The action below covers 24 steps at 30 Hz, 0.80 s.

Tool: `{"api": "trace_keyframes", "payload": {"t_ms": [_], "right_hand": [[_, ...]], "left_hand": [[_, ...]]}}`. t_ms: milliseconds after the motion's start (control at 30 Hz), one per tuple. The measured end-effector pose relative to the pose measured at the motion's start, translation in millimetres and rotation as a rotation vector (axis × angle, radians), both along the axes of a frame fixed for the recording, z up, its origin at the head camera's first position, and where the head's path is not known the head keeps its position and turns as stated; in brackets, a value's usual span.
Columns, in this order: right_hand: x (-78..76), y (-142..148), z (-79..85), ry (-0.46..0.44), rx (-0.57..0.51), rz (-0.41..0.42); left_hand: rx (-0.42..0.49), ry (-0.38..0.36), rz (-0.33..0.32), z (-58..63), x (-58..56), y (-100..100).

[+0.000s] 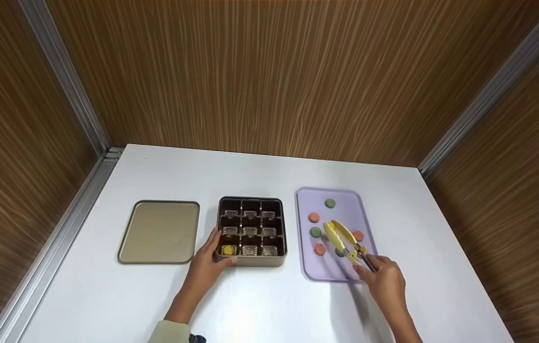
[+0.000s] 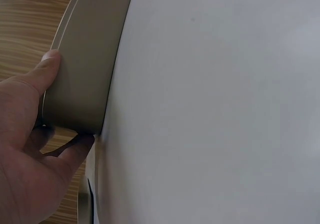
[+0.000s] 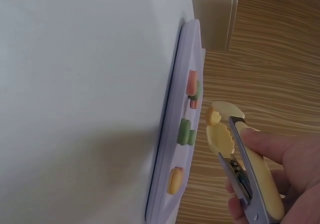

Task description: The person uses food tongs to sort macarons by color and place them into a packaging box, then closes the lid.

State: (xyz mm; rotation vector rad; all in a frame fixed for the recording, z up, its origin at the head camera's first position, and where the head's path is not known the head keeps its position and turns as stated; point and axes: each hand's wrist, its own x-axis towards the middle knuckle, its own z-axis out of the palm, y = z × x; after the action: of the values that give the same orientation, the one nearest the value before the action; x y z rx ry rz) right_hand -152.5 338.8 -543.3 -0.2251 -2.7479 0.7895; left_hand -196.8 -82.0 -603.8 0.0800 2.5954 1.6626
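My right hand (image 1: pixel 386 281) grips a pair of tongs (image 3: pixel 261 176) with yellow scalloped tips, raised over the lilac tray (image 1: pixel 307 267). Between the tips is a yellow macaron (image 3: pixel 213 116). On the tray lie several green and pink-orange macarons, among them a green macaron (image 1: pixel 330 203) at the far end and a pink-orange macaron (image 1: pixel 320 249) nearer. My left hand (image 1: pixel 206 270) holds the near left corner of a square box (image 1: pixel 260 261), thumb on its front wall and fingers along its left side. Inside, a dark insert has several compartments; a yellow macaron (image 1: pixel 228 249) sits in the near left one.
A flat gold-brown lid (image 1: pixel 160 233) lies left of the box on the white table (image 1: pixel 269 305). Wood-grain panels (image 1: pixel 250 76) enclose the back and both sides, with metal frame bars at the corners. The tray stands right of the box, a small gap between them.
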Motion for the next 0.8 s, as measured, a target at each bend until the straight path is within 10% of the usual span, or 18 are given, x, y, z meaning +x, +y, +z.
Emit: {"api": "trace_keyframes", "payload": {"t_ms": [800], "right_hand": [[2.5, -14, 0.3, -0.009, -0.010, 0.006]], "left_hand": [[0.023, -0.001, 0.005, -2.2, -0.5, -1]]}}
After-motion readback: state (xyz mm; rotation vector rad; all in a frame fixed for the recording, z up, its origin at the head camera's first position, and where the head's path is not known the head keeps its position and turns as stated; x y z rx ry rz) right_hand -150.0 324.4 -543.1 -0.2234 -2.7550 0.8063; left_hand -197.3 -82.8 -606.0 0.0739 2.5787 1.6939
